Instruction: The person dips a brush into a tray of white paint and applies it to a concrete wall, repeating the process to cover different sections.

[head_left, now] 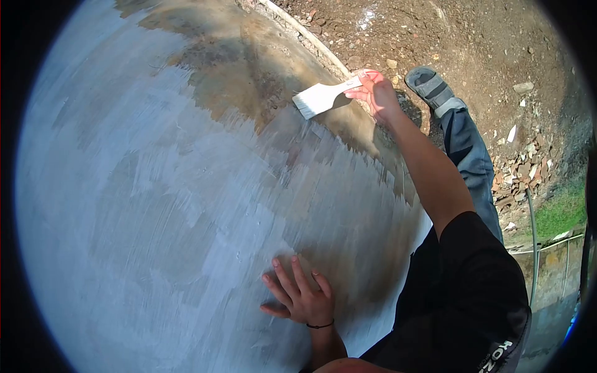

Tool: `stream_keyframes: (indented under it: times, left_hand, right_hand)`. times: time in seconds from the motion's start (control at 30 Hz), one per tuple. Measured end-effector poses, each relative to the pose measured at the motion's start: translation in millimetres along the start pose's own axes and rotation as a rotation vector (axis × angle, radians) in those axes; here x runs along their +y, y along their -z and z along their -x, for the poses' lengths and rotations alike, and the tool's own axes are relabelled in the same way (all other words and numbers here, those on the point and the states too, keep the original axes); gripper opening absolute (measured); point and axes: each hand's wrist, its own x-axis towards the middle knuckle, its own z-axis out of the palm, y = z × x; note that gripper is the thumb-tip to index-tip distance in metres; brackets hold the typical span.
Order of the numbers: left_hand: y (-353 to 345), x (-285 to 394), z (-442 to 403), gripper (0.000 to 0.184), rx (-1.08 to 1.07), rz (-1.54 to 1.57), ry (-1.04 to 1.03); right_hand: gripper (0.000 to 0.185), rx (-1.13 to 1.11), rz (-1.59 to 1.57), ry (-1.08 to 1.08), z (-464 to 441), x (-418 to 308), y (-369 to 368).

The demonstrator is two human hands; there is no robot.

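Observation:
My right hand (377, 96) is closed round the handle of a wide flat paintbrush (317, 99) with pale bristles. The bristle tips touch a wall (186, 199), right where a whitish-grey coat meets bare brown, stained surface. My left hand (301, 295) lies flat on the coated part lower down, its fingers spread, with a thin dark band round the wrist. Streaky brush marks run over the coat, and its edge near the brush is ragged.
Rubbly brown soil (491, 37) lies along the wall's base. My sandalled foot (429, 87) stands there, below a dark trouser leg (472, 161). Broken brick pieces (519, 174), a patch of grass (563, 214) and a thin pipe (533, 248) are at the right.

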Motion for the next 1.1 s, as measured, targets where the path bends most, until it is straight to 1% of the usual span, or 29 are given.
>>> stream_keyframes:
  times: [0.07,0.1,0.17,0.23,0.27,0.3,0.33,0.37,0.4,0.43,0.5,0.6,0.63,0.7,0.73,0.8,0.83,0.9,0.97,1.0,1.03,1.07,1.1]
  left_hand:
    - [1,0,0,0.037,0.003,0.028,-0.001]
    - [1,1,-1,0.037,0.009,0.035,-0.002]
    - [1,1,-1,0.038,-0.007,0.029,0.009]
    - [1,0,0,0.038,-0.008,0.035,0.012]
    - [1,0,-1,0.037,-0.007,0.039,0.011]
    - [1,0,-1,0.037,-0.005,0.04,0.012]
    - [1,1,-1,0.037,-0.007,0.047,0.015]
    - [2,1,-2,0.036,-0.009,0.054,0.018]
    - [2,1,-2,0.036,-0.003,0.053,0.021]
    - [1,1,-1,0.036,-0.003,0.048,0.015]
    - [1,0,-1,0.036,-0.003,0.04,0.014]
    - [0,0,-1,0.036,0.005,0.034,0.001]
    - [1,0,-2,0.036,0.008,0.033,-0.001]
    - [1,-1,-1,0.036,0.003,0.026,-0.007]
    - [1,-1,-1,0.036,-0.002,0.025,-0.008]
    - [0,0,-1,0.035,-0.003,0.028,0.001]
    - [1,0,-1,0.036,-0.009,0.025,-0.001]
    - [1,-1,0,0.036,-0.015,0.026,0.003]
    - [1,-1,0,0.036,-0.015,0.019,-0.006]
    - [2,-1,-1,0.036,-0.018,0.021,-0.005]
    - [3,0,-1,0.036,-0.019,0.018,-0.004]
    - [3,0,-2,0.037,-0.022,0.015,-0.006]
    - [4,0,-1,0.037,-0.024,0.016,-0.011]
  right_hand:
    - [0.019,0.088,0.11,0.08,3,-12,3]
    - [0.02,0.029,0.146,0.136,11,-10,-3]
    - [0.019,-0.005,0.318,0.3,41,-4,-32]
    - [0.019,-0.211,0.762,0.586,83,-14,-59]
    - [0.018,-0.239,0.851,0.694,108,-20,-77]
    - [0.02,-0.343,0.729,0.645,127,-22,-86]
    - [0.02,-0.344,0.73,0.648,140,-25,-90]
    - [0.02,-0.336,0.687,0.697,150,-28,-92]
    - [0.02,-0.328,0.642,0.747,153,-31,-92]
    - [0.02,-0.329,0.638,0.752,148,-29,-88]
    - [0.019,-0.155,-0.176,0.157,123,-23,-75]
    - [0.02,-0.165,-0.357,-0.021,65,-17,-55]
    - [0.02,-0.166,-0.359,-0.02,48,-11,-51]
    - [0.02,-0.067,-0.09,0.092,20,4,-43]
    - [0.019,-0.059,-0.077,0.09,7,0,-37]
    - [0.021,0.112,0.033,0.163,-3,-11,-35]
    - [0.021,0.107,0.034,0.162,-1,-17,-38]
    - [0.024,0.099,0.26,0.268,5,-24,-44]
    - [0.023,-0.061,0.258,0.357,25,-11,-69]
    - [0.016,-0.102,0.365,0.431,43,-11,-89]
    - [0.012,-0.167,0.617,0.664,53,-14,-101]
    - [0.012,-0.192,0.541,0.657,65,-18,-114]
    - [0.013,-0.196,0.409,0.57,74,-28,-120]
